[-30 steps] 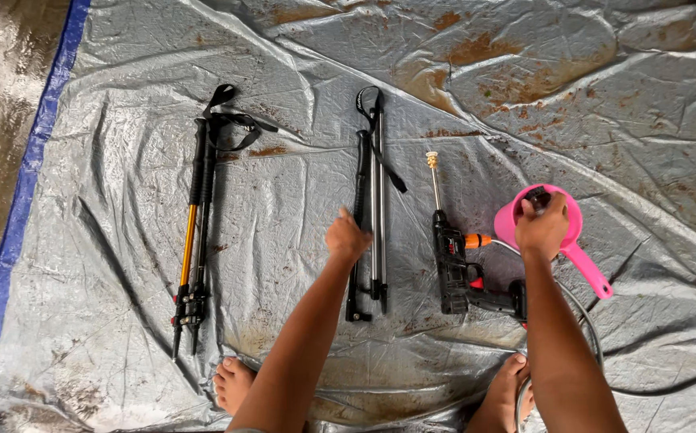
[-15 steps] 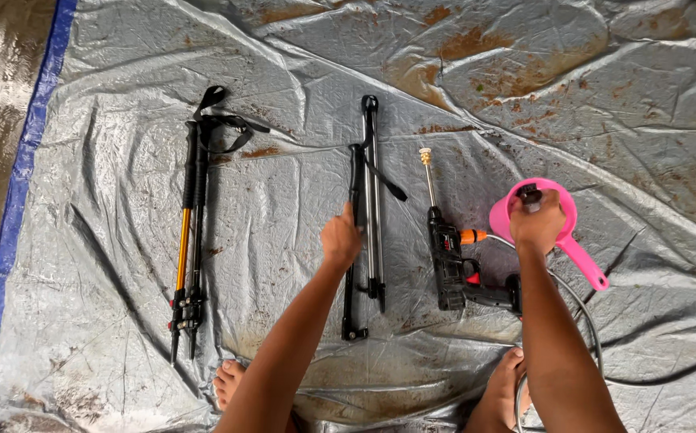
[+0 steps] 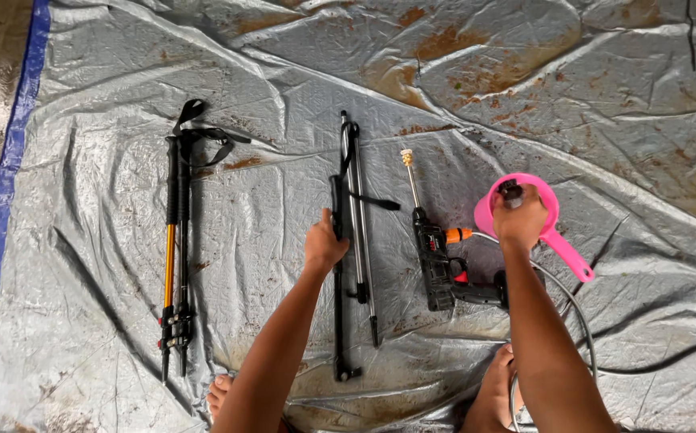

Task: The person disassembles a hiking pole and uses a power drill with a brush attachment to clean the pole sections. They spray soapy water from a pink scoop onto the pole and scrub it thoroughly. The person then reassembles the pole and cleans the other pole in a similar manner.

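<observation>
View from above of a person seated or crouched on a crumpled grey tarpaulin (image 3: 588, 96) stained with rusty mud, bare toes showing at the bottom edge. A blue border strip (image 3: 11, 192) runs down the tarpaulin's left side, with wet ground beyond it.

The left hand (image 3: 324, 244) reaches forward and closes its grip around a black and silver folded pole assembly (image 3: 352, 248), probably collapsed trekking poles or tripod legs, lying lengthwise in the middle of the tarpaulin. The fingers wrap the black tube near its middle; the poles rest on the tarpaulin, not lifted as far as can be told.

The right hand (image 3: 518, 218) is clenched on a small dark object at the rim of a pink plastic scoop (image 3: 552, 228) with a handle pointing down and right. What the dark object is cannot be told.

Just left of the scoop lies a black handheld pressure-washer gun (image 3: 436, 265) with a brass-tipped lance pointing away and an orange fitting; a thin hose (image 3: 576, 313) curves from it past the right forearm.

Well apart to the left lies a second pair of folded poles (image 3: 175, 240), black with yellow sections and wrist straps.

Judging by the layout, the gear is set out in a row and the washing appears barely begun: no spray is visible and the washer gun lies unheld.
</observation>
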